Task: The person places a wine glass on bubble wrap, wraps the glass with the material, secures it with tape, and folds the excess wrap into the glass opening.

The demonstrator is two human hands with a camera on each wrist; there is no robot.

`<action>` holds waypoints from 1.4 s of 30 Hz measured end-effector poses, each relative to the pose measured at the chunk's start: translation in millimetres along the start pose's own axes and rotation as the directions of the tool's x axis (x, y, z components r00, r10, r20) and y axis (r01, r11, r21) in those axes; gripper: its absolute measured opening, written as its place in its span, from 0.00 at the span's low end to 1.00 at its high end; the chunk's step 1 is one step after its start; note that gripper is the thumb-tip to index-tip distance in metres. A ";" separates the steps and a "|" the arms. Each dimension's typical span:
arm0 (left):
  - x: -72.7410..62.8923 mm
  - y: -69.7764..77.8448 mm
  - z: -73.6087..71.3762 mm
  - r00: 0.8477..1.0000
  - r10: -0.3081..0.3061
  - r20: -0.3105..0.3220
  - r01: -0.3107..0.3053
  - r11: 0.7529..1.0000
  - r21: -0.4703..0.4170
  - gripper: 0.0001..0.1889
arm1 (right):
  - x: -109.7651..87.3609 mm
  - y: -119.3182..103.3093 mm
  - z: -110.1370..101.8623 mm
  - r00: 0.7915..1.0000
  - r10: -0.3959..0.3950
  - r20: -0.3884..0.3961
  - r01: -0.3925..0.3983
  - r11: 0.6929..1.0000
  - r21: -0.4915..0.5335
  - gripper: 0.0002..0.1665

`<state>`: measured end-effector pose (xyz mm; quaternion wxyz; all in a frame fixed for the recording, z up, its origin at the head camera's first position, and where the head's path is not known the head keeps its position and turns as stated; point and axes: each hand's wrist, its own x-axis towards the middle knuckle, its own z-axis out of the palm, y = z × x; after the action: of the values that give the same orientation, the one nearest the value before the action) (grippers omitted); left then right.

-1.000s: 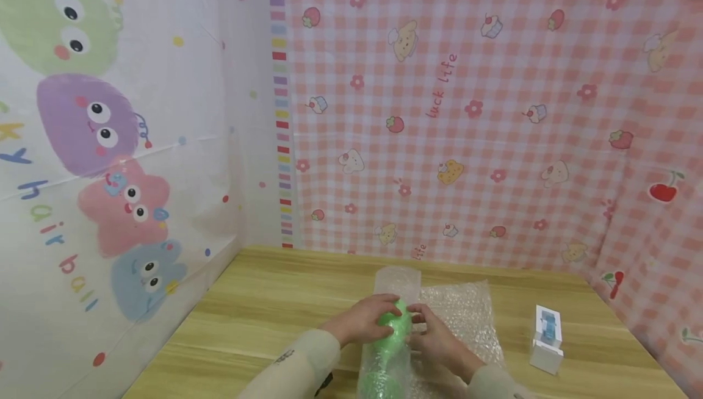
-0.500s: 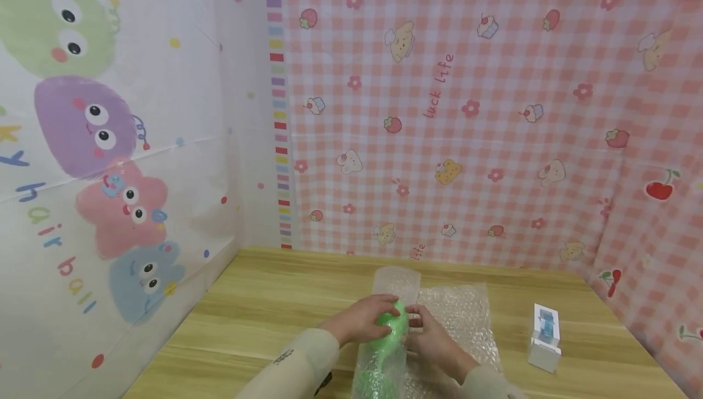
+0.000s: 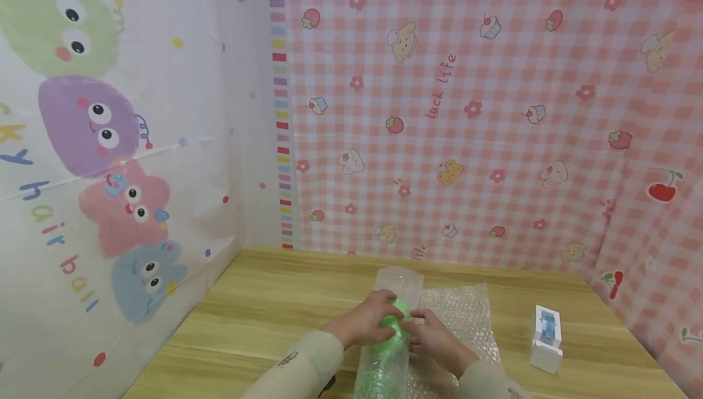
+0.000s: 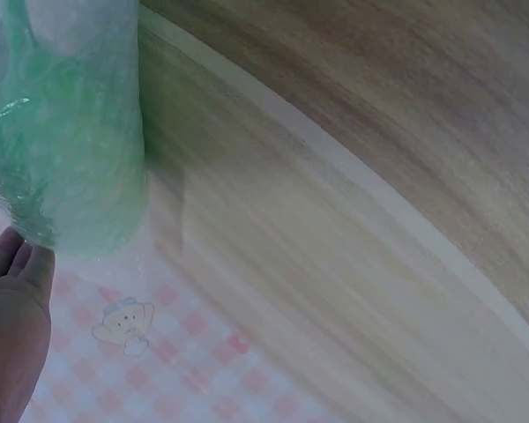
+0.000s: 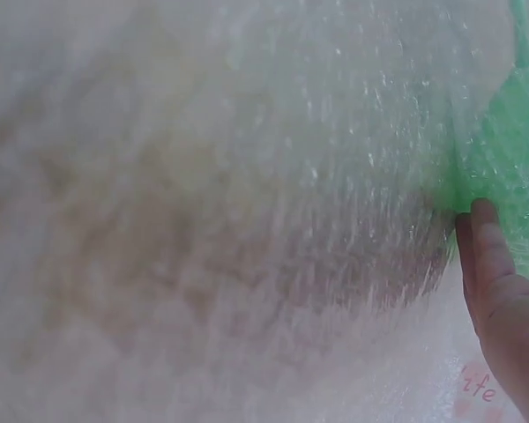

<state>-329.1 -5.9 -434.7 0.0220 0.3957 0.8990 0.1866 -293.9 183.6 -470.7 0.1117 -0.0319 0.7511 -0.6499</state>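
Note:
A green object, wide at both ends and narrower between, lies wrapped in clear bubble wrap on the wooden table. My left hand grips its far part from the left, fingers over the top. In the left wrist view the wrapped green end hangs over part of the fingers. At the right side, my right hand holds the wrap against the green end. The right wrist view has its fingertips right at the green surface; its thumb is mostly hidden there.
More bubble wrap spreads flat over the table to the right. A small white box with a blue picture stands farther right. Patterned cloths hang behind the table and along its left side.
My right hand's fingers have shifted slightly left, over the green end. My left hand stays on the wrapped object with its fingers slightly readjusted.

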 end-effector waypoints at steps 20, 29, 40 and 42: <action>-0.2 0.2 -0.6 0.999 0.012 0.030 -0.014 0.998 0.063 0.23 | 1.0 5.4 -9.6 1.000 -0.013 0.010 0.013 1.000 -0.017 0.30; -0.1 3.4 0.6 0.999 0.010 0.040 -0.013 0.997 0.076 0.23 | 5.4 0.4 -5.5 0.958 -0.169 -0.232 0.097 0.951 -0.292 0.22; -0.2 1.1 4.2 1.000 0.006 -0.007 -0.006 1.000 -0.014 0.24 | 0.2 2.8 -12.9 0.967 -0.214 -0.135 0.159 0.930 -0.333 0.22; -1.6 0.5 4.9 1.000 -0.009 -0.025 0.008 0.999 -0.035 0.22 | 0.2 3.2 -13.8 0.970 -0.211 -0.122 0.163 0.933 -0.322 0.22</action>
<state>-326.7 -5.1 -439.2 0.0184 0.3892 0.8974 0.2069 -296.7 197.4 -472.0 -0.0160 -0.0699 0.8436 -0.5322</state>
